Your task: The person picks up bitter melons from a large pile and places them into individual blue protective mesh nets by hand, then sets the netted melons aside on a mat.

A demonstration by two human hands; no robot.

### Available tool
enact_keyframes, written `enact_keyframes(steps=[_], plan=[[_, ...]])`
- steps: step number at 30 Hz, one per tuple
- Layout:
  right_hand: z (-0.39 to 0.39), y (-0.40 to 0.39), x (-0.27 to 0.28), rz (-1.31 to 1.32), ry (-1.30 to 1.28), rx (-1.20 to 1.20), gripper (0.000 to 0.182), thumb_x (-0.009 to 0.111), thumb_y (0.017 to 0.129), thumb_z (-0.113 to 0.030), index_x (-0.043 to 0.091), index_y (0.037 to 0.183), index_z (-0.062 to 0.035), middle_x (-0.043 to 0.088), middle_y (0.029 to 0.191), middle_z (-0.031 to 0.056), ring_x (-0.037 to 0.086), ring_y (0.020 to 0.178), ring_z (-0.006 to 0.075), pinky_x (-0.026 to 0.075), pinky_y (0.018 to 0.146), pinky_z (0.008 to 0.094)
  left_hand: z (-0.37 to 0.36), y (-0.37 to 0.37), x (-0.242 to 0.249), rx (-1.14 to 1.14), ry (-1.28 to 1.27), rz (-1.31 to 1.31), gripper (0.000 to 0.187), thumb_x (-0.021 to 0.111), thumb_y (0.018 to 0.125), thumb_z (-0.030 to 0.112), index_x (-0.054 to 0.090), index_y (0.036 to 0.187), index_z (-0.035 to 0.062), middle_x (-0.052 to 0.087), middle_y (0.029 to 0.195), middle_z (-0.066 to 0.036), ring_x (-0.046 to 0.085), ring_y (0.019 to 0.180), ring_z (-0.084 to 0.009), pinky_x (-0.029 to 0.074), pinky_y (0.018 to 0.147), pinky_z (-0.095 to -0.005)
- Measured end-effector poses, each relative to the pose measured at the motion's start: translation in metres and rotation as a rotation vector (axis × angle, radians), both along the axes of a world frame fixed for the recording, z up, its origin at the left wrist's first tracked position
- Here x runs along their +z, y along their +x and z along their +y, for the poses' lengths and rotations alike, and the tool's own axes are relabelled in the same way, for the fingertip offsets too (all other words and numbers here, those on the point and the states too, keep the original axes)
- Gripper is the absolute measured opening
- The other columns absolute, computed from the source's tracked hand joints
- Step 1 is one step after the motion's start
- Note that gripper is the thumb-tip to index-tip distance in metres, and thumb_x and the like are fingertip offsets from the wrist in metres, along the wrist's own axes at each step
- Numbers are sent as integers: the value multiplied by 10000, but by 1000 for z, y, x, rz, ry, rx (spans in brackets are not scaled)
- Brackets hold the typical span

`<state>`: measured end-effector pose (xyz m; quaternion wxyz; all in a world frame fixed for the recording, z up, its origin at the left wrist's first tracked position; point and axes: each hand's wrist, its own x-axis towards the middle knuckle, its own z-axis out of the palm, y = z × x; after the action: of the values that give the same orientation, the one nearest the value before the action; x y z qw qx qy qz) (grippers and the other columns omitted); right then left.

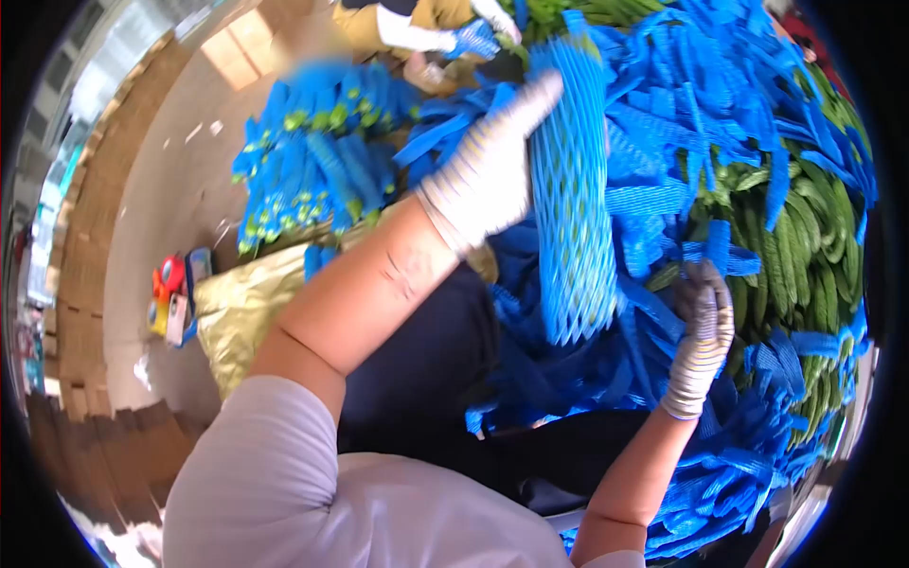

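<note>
My left hand (497, 166), in a white striped glove, is closed on the side of a blue foam net sleeve (573, 199). The sleeve stands nearly upright, its mesh spread, with green showing through it. Lower right, my right hand (705, 317) wears a similar glove with dark fingers. Its fingers reach up beside short blue net pieces (721, 254) at the edge of the cucumber pile; no held thing shows in them. Long, bumpy green cucumbers (791, 237) lie heaped to the right. Loose blue net sleeves (653, 123) cover much of the heap.
Blue-sleeved cucumbers (322, 175) are stacked at the left. A gold-coloured sheet (251, 303) lies below them, near a phone (176, 320) and a red object (170, 275). Another person's blue-gloved hand (473, 40) is at the top. Cardboard boxes (237, 47) stand behind.
</note>
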<state>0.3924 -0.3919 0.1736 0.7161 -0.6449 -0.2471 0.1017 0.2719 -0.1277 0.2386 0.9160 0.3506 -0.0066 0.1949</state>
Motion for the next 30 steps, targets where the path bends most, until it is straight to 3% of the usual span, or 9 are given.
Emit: enact_keyframes(steps=[3, 5, 9, 11, 15, 19, 25, 27, 30], plan=[[-11, 17, -11, 6, -63, -8, 466, 550, 960, -323, 519, 1305, -12, 600, 1225, 166, 628, 1045, 244, 469, 927, 342, 69, -48, 14, 301, 85, -92, 484, 548, 955, 354, 488, 1265, -14, 629, 1095, -167, 623, 1001, -280, 508, 908, -413], [-15, 23, -15, -8, -105, -5, 471, 545, 960, -327, 517, 1306, -9, 594, 1233, 173, 627, 1045, 243, 460, 942, 347, 103, -108, 9, 381, 460, -58, 462, 557, 950, 320, 499, 1252, -25, 621, 1122, -165, 607, 1040, -274, 477, 962, -405], [-3, 13, -18, -54, -196, -19, 367, 545, 961, -218, 563, 1253, 5, 653, 1102, 139, 635, 982, 203, 488, 905, 342, 158, -219, -81, 622, 413, 502, 444, 596, 912, 332, 558, 1223, 16, 633, 1130, -120, 604, 1031, -215, 473, 931, -347], [2, 10, -24, -65, -218, -2, 345, 534, 968, -197, 574, 1243, 8, 660, 1080, 123, 634, 970, 186, 492, 893, 333, 141, -247, -153, 1075, 381, 833, 468, 665, 852, 354, 582, 1154, 6, 670, 947, -89, 641, 833, -187, 523, 774, -316], [8, 4, -35, -59, -322, 94, 360, 557, 961, -191, 569, 1256, 15, 666, 1064, 106, 636, 951, 176, 497, 887, 322, 149, -343, -294, 668, -366, 957, 393, 660, 838, 287, 584, 1140, 49, 675, 896, -80, 642, 716, -240, 538, 682, -404], [14, 5, -50, -31, -422, 101, 372, 585, 951, -205, 572, 1249, 17, 665, 1069, 112, 633, 953, 180, 494, 905, 330, 157, -374, -321, 715, -451, 1237, 387, 633, 835, 248, 573, 1157, 43, 673, 910, -91, 641, 722, -258, 532, 693, -438], [36, 5, -73, 16, -591, 112, 364, 582, 951, -200, 571, 1240, 21, 665, 1034, 115, 634, 917, 179, 502, 874, 314, 215, -416, -359, 716, 121, 1644, 679, 670, 754, 240, 439, 1358, 33, 633, 1135, -171, 628, 979, -297, 489, 853, -424], [43, 2, -76, 18, -623, 117, 337, 577, 952, -169, 578, 1230, 22, 664, 1035, 117, 633, 921, 179, 501, 876, 315, 223, -430, -378, 667, 556, 1912, 772, 690, 733, 272, 388, 1402, 36, 616, 1185, -203, 614, 1044, -309, 472, 893, -399], [46, 1, -82, -34, -721, 124, 293, 565, 952, -115, 594, 1206, 28, 666, 1025, 122, 631, 927, 179, 498, 883, 305, 221, -449, -390, 791, 463, 1817, 774, 694, 743, 282, 388, 1423, 73, 602, 1214, -223, 602, 1083, -334, 460, 921, -387]])
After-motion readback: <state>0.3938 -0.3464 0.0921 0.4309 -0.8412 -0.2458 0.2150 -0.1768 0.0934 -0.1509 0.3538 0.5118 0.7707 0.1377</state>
